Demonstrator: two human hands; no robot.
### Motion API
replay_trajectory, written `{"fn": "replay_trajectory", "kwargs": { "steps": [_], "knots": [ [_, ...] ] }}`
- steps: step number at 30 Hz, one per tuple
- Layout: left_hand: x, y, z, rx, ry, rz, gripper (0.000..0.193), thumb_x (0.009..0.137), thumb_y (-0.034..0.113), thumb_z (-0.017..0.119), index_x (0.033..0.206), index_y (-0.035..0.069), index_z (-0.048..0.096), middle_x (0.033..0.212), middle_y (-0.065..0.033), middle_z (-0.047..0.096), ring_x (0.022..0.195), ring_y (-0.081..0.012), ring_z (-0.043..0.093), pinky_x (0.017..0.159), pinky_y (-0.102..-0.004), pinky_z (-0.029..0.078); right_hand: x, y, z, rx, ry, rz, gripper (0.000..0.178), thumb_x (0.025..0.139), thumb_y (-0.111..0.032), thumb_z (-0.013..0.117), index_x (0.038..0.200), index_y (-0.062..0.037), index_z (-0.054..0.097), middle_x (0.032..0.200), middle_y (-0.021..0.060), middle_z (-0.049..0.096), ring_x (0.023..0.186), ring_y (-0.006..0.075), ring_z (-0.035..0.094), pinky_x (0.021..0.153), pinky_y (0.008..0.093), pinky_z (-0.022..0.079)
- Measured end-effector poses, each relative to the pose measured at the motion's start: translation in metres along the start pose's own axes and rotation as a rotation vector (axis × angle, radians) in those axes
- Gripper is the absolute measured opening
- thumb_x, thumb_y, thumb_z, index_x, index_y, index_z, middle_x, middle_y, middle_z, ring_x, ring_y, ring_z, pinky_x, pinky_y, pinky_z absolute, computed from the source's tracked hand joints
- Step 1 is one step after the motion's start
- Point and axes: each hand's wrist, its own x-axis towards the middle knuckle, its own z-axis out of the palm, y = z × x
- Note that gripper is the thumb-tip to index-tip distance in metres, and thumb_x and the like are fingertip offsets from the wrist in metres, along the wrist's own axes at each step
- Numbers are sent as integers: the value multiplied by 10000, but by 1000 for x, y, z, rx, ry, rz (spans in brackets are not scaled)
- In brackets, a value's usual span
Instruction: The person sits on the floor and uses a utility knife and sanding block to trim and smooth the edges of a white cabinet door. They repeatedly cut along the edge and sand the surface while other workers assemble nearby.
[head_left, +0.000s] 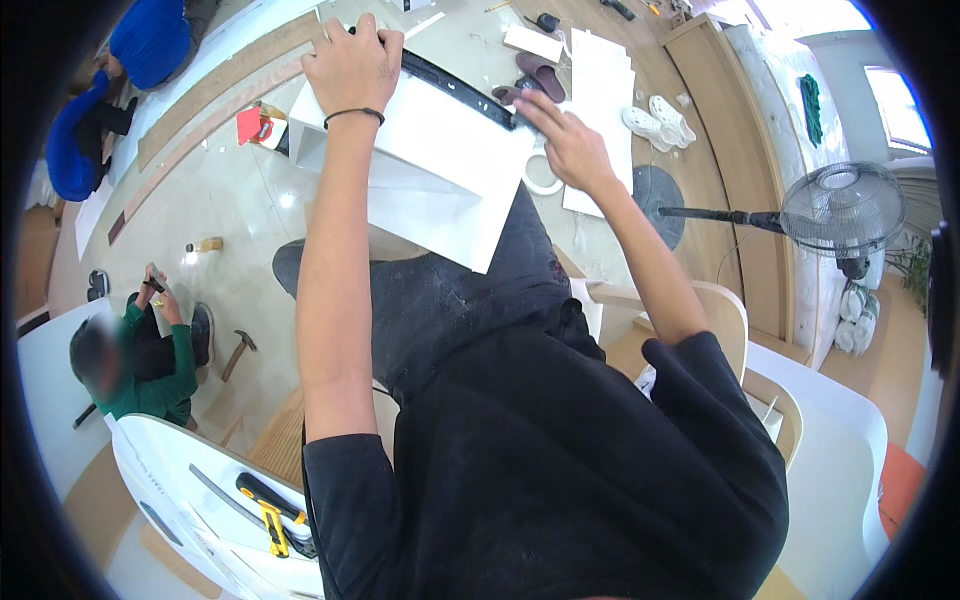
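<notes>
A white box-like panel piece rests across my lap, its open side toward me. Along its far edge runs a black slotted rail. My left hand curls its fingers over the rail's left end. At the other end of the rail, my right hand has two fingers stretched out, their tips close to the black end. Whether they press on it I cannot tell.
To the right stands a black fan; beyond my right hand lie white clogs, brown slippers and a tape roll. At left a person in green sits near a hammer. A yellow utility knife lies on a white chair.
</notes>
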Motion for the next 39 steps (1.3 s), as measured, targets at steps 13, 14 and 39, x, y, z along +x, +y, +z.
{"fn": "replay_trajectory", "kwargs": {
  "steps": [13,14,39],
  "knots": [
    [0,-1,3,-8,57,9,273,901,378,611,904,134,732,897,-152,629,811,-346,636,691,-494,452,-2,-11,-12,-12,-335,-54,703,819,31,513,1453,-270,558,1592,-37,492,1003,266,677,906,393,603],
    [0,-1,2,-14,58,13,271,899,377,613,899,133,729,897,-152,627,807,-346,633,694,-494,450,2,-10,-15,-13,-399,-48,689,829,23,514,1445,-280,563,1576,-41,508,981,262,671,893,388,604],
    [3,-1,0,-9,-4,-12,293,910,381,595,913,127,741,911,-156,632,828,-363,656,709,-493,467,-22,-1,-6,-71,-311,-177,656,896,-47,552,1502,-297,529,1642,-62,434,906,258,667,753,369,622]
  ]
}}
